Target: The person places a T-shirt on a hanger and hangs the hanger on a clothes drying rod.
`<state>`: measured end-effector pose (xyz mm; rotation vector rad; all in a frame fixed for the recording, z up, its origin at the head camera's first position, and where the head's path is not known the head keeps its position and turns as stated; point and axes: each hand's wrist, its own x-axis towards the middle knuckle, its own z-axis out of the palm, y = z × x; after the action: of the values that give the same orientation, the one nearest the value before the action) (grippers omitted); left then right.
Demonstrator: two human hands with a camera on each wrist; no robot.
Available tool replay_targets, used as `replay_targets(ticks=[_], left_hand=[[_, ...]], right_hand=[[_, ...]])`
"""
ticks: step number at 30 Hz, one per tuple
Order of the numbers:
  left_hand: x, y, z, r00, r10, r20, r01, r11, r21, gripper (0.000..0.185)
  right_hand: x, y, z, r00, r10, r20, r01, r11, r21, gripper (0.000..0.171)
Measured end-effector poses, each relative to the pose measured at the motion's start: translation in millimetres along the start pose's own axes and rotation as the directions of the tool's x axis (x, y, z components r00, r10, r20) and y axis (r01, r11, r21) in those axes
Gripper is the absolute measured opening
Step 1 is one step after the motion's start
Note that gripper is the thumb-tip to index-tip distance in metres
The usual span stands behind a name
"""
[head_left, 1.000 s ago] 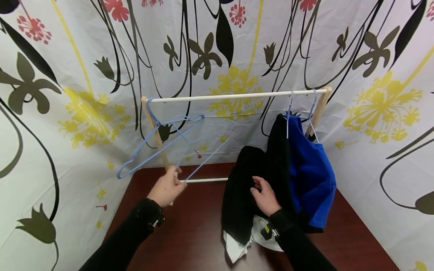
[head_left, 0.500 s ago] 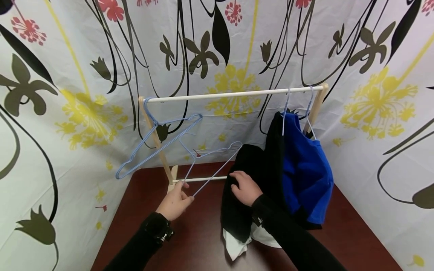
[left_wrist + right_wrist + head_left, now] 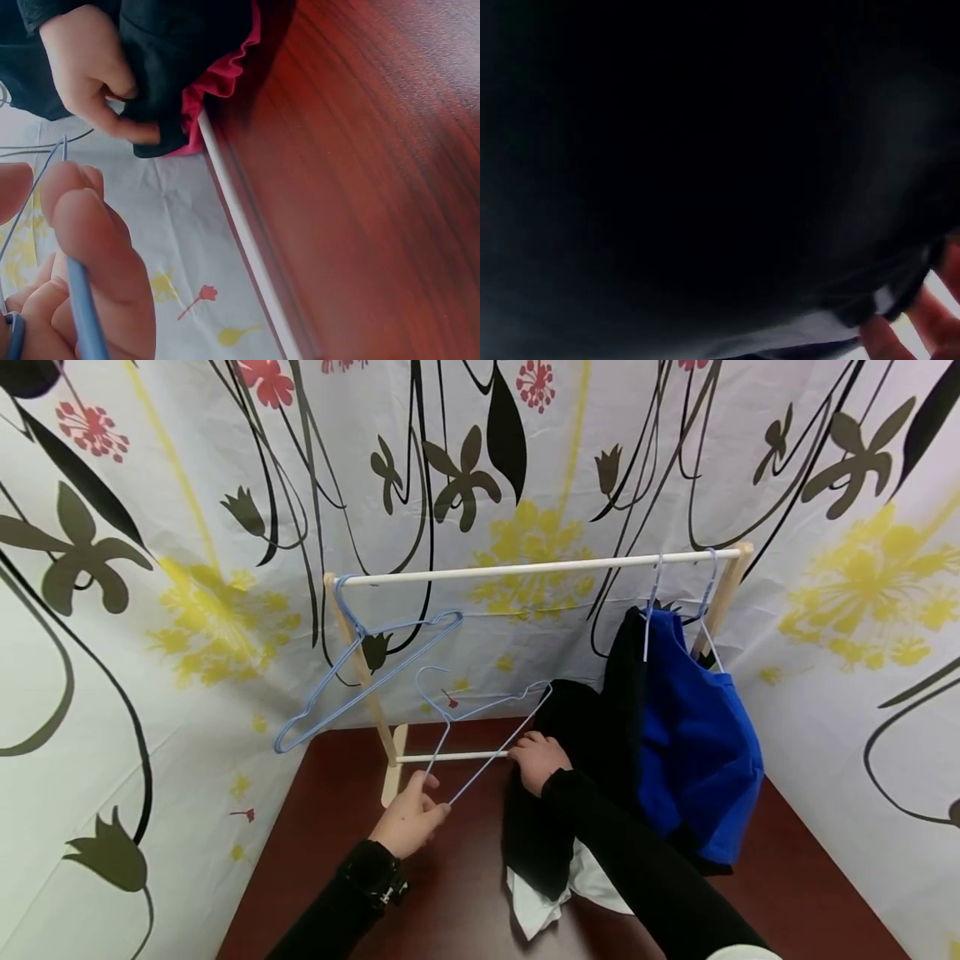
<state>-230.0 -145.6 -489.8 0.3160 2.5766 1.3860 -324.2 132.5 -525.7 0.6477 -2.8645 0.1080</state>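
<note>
My left hand pinches a light-blue wire hanger near its lower left corner; the hook points up and hangs on nothing. My right hand grips the left edge of a black garment beside the hanger's far end. Seen from the left wrist, the right hand's thumb and fingers pinch the black cloth, which has a ruffled pink edge. Dark cloth fills most of the right wrist view, with fingertips at the lower right corner.
A wooden rack with a white top rail stands on the dark red table. One bare blue hanger hangs at its left end. A blue garment hangs at the right. White cloth shows below the black garment.
My left hand has brought the hanger rightward and down, toward the black garment. My right hand has moved left across the black garment and now grips its left edge.
</note>
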Motion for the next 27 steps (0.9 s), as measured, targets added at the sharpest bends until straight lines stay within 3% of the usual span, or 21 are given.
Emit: replay_targets(ticks=[6,9,14,20,24,27], left_hand=[[-0.1,-1.0,-0.2,1.0,-0.001,0.016,0.001,1.0,0.008,0.038],[0.6,-2.0,-1.4,1.0,0.001,0.015,-0.001,1.0,0.017,0.038],[0.4,-4.7,-1.7,1.0,-0.007,0.015,0.007,0.999,0.036,0.037],[0.6,-9.3,2.3,0.999,-0.012,0.035,0.011,1.0,0.029,0.036],[1.5,-11.5,7.3,0.998,-0.018,0.06,0.016,0.999,0.027,0.037],[1.8,-13.2,11.8,0.997,-0.02,0.073,0.017,0.999,0.036,0.038]], right_hand=[[-19.0,27.9,-11.5,0.988,0.031,-0.151,-0.012,0.992,0.126,0.021],[-28.6,40.5,-16.5,0.98,0.092,-0.177,-0.058,0.981,0.185,0.022],[-42.0,57.1,-19.2,0.968,0.233,-0.094,-0.202,0.944,0.261,0.022],[-47.3,73.3,-18.2,0.928,0.369,0.042,-0.357,0.857,0.373,0.018],[-43.0,83.8,-14.9,0.9,0.428,0.079,-0.422,0.814,0.4,0.041],[-35.6,89.3,-10.8,0.889,0.449,0.087,-0.446,0.811,0.379,0.058]])
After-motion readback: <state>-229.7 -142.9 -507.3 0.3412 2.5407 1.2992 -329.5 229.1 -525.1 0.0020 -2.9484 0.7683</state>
